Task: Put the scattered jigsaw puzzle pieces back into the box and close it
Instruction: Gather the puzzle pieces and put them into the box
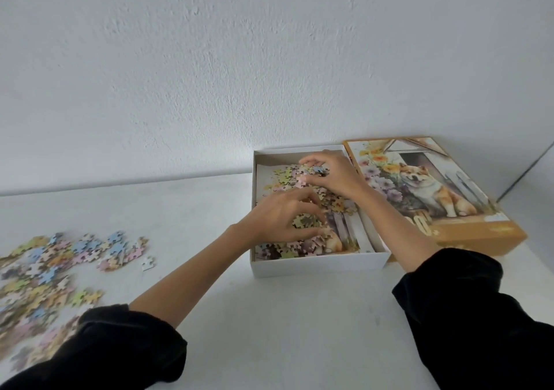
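A pale, matte table [269,314] runs back to a rough white wall [209,74], with a darker corner of the room showing at far right. On the right half of the table sits the open white box [317,265]; a printed picture sheet [344,224] lies flat in its bottom with a heap of puzzle pieces [284,176] on top. The lid [443,179], orange-edged with a dog and flowers printed on it, lies face up along the box's right side, touching it. Both hands are inside the box: the left hand [278,218] has its fingers curled down around a clump of puzzle pieces, and the right hand [332,173], nearer the back wall, pinches a few more. Many scattered pieces [45,269] lie well apart at the table's left, somewhat blurred, with a single pale piece [148,263] just beside them. Black sleeves [120,353] are pushed up the forearms.
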Action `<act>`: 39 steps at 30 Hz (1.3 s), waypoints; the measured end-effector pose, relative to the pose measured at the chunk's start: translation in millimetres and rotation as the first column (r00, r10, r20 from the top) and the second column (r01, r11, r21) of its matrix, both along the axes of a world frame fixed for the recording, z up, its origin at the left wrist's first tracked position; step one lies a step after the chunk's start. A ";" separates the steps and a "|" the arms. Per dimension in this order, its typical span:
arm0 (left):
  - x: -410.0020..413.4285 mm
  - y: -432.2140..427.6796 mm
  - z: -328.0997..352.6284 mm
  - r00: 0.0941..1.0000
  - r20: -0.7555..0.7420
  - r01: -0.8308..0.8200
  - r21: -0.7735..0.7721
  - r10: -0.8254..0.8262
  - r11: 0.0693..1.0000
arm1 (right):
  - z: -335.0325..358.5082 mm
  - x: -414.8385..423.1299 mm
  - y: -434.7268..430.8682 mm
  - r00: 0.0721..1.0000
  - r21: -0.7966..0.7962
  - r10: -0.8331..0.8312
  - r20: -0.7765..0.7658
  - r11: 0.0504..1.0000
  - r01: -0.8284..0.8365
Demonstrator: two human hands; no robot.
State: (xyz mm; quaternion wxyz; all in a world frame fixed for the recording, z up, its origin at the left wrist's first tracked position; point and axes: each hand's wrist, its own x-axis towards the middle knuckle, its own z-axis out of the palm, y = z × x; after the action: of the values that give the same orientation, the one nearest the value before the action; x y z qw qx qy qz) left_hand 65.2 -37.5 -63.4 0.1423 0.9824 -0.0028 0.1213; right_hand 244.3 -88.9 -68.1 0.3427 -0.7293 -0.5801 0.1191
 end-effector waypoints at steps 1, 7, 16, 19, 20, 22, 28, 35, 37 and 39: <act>-2.0 0.1 0.2 1.000 0.007 -0.002 0.003 0.002 1.000 | 0.6 -0.6 -1.0 1.000 -0.001 -0.003 -0.007 1.000 0.003; -26.0 -0.1 11.3 0.999 0.051 0.008 -0.182 0.001 0.983 | 14.7 -15.1 -6.1 0.999 0.053 -0.027 -0.044 0.998 0.029; -108.5 6.0 39.3 0.979 0.183 -0.017 -0.350 0.087 0.936 | 43.7 -90.3 1.8 0.995 0.131 0.060 -0.084 0.990 -0.049; -150.5 11.5 44.1 0.978 0.162 -0.065 -0.372 0.134 0.926 | 50.0 -129.7 12.6 0.992 0.144 0.103 -0.077 0.985 -0.091; -165.7 14.4 44.5 0.977 0.149 -0.086 -0.380 0.153 0.921 | 51.0 -143.5 17.3 0.990 0.147 0.117 -0.074 0.983 -0.106; -195.3 20.8 44.6 0.973 0.131 -0.126 -0.393 0.191 0.911 | 51.7 -170.4 26.5 0.987 0.145 0.143 -0.074 0.981 -0.131; -286.0 44.4 43.0 0.952 0.094 -0.225 -0.422 0.290 0.878 | 42.6 -258.7 56.6 0.971 0.130 0.212 -0.109 0.972 -0.198; -371.6 78.7 14.8 0.936 0.071 -0.309 -0.300 0.344 0.902 | 6.8 -334.8 88.2 0.975 0.095 0.223 0.014 0.970 -0.223; -392.6 90.4 -5.2 0.921 0.022 -0.376 -0.215 0.389 0.902 | -11.2 -342.7 97.8 0.985 0.039 0.141 0.095 0.989 -0.146; -411.2 99.3 -26.6 0.898 -0.009 -0.439 -0.111 0.441 0.892 | -26.2 -346.7 103.3 0.992 -0.081 0.071 0.107 0.995 -0.062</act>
State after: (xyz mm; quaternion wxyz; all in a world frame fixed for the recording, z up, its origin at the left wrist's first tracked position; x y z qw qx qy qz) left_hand -345.9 61.8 -90.0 0.1650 0.9471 0.2249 0.1584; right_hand -102.4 14.4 -94.3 0.2779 -0.7277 -0.6169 0.1126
